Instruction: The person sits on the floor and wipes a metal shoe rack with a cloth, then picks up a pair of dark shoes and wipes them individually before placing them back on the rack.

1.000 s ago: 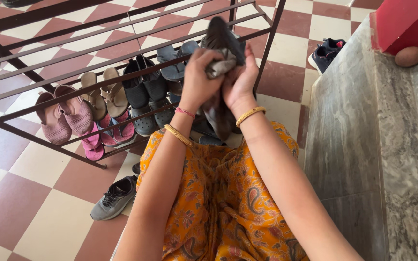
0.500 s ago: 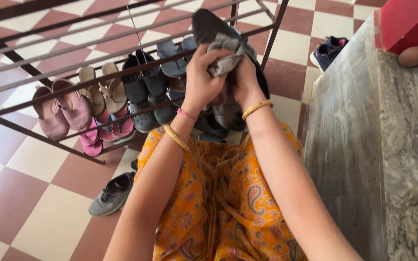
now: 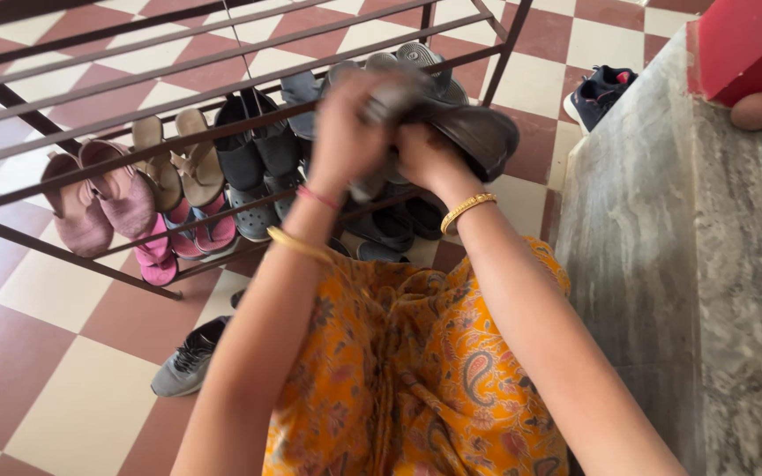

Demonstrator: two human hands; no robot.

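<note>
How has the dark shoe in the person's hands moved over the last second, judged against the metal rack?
Yes. The dark shoe has swung from upright to lying roughly level, its end now pointing right past the metal rack's corner post.

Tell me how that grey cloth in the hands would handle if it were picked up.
The grey cloth is bunched in the left hand against the dark shoe, so it is probably floppy and light. It creases into folds, so it likely drapes and would not roll. The right hand steadies the shoe, which looks stiffer.
</note>
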